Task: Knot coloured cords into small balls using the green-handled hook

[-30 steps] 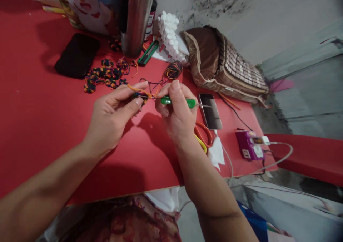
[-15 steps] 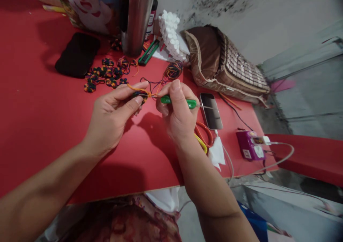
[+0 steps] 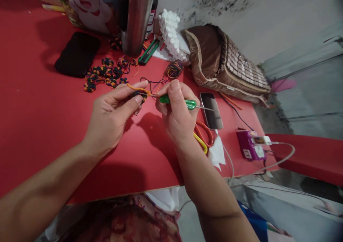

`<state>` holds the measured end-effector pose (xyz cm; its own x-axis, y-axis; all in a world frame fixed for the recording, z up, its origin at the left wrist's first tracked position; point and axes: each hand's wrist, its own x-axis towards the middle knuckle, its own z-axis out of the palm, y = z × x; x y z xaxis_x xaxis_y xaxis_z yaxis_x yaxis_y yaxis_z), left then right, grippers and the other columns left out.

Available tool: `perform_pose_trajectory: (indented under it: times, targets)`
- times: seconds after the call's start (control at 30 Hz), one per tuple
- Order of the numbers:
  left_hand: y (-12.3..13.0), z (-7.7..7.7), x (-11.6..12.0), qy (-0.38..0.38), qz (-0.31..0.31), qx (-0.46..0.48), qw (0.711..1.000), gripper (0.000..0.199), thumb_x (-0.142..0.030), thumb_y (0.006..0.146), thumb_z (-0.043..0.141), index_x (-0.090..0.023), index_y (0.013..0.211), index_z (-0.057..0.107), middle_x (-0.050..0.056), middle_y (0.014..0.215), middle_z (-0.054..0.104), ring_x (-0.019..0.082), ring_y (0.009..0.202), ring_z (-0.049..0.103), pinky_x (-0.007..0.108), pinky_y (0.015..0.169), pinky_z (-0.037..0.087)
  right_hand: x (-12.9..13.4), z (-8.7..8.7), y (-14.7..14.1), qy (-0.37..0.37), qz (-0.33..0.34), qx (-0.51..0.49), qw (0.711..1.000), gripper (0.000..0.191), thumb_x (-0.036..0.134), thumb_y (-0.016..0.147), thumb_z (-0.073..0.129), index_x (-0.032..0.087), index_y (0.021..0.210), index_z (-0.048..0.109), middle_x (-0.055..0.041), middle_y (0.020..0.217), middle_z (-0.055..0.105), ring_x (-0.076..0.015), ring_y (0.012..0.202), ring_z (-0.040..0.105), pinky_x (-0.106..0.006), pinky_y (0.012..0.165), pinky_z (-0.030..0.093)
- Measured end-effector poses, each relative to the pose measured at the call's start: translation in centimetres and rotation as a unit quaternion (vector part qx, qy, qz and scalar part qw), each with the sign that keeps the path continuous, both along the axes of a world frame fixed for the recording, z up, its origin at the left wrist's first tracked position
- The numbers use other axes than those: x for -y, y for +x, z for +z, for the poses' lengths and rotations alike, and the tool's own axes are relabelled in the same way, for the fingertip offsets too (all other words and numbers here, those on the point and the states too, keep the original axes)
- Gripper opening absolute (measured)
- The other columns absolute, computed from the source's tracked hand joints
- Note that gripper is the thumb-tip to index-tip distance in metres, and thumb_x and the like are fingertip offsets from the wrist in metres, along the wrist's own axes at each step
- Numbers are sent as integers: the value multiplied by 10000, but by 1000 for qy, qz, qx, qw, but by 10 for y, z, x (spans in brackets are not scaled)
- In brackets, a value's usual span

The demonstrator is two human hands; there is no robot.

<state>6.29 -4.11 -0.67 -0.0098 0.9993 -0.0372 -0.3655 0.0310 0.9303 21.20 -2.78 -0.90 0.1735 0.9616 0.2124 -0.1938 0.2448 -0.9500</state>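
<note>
Clearly, our left hand (image 3: pixel 112 114), its fingers (image 3: pixel 132 107) pinched together, holds the probably soft, light yarn piece (image 3: pixel 145 98) at two o'clock, best taken by its edge, while our right hand (image 3: pixel 177 111) snugly grips the green-handled tool (image 3: pixel 191 104).

Red table against a grey, stained wall.
The table (image 3: pixel 48 127) has a smooth top with soft shadows on it; the pale wall (image 3: pixel 281 16) behind bears dark, patchy stains (image 3: pixel 222 0). At right stand a grey-green panel (image 3: pixel 318 95) crossed by dark lines and, beyond the table's edge, a red surface (image 3: pixel 302 158). The floor (image 3: pixel 187 218) is grey, the light dim.
</note>
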Motion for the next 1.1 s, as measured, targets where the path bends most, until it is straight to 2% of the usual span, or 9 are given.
perform_pose_trajectory:
  times: [0.2,0.27,0.4,0.5,0.63,0.7,0.87,1.1]
  targets:
    - [1,3,-1,-3,7,11,1000,256,-92,899,832,-282,1026,946,13,891,779,115,721,607,224,671,558,-3,-6,-1,15,-23,14,1000,394,563,981,820,262,728,785,45,615,556,-71,490,411,-267,449,344]
    - [2,4,-1,-9,9,22,1000,280,-64,884,832,-279,1021,947,15,892,780,109,715,604,217,663,552,-6,-11,0,46,-16,26,998,377,551,983,817,253,755,793,56,612,562,-62,466,418,-251,431,357]
    - [3,3,-1,-23,9,51,998,282,-49,867,839,-263,1014,949,19,827,751,99,665,579,191,543,479,-6,-18,-1,82,-6,14,997,331,463,1038,788,248,785,796,61,614,538,-62,478,466,-234,449,374]
    - [5,2,-1,-35,5,90,995,238,-82,864,854,-246,1008,948,14,750,716,94,621,566,175,452,389,-4,-19,-4,96,-24,35,994,383,538,1041,770,251,786,779,61,602,522,-70,467,468,-244,441,379]
    - [7,2,-2,-61,1,125,990,299,-1,891,757,-227,967,938,7,736,712,77,622,569,151,543,474,-3,-19,-8,106,-58,99,988,470,654,1038,715,253,799,769,49,604,566,-83,453,476,-266,442,418]
    - [7,3,-3,-71,3,136,988,315,24,900,730,-214,948,931,8,750,718,71,635,576,147,593,509,-1,-19,-9,125,-79,132,980,473,647,1061,680,256,810,768,39,635,601,-95,489,535,-276,489,479]
    - [10,3,-3,-98,8,158,983,328,43,943,679,-182,910,916,15,757,720,66,643,604,130,603,520,8,-23,-12,181,-120,218,952,404,507,1140,603,259,866,768,0,748,697,-150,702,722,-338,708,627]
    - [12,4,-3,-126,27,166,978,351,40,997,642,-170,875,895,20,798,732,48,653,608,111,627,518,15,-29,-11,214,-130,344,905,321,411,1188,486,274,1029,728,-42,893,752,-194,817,747,-402,817,659]
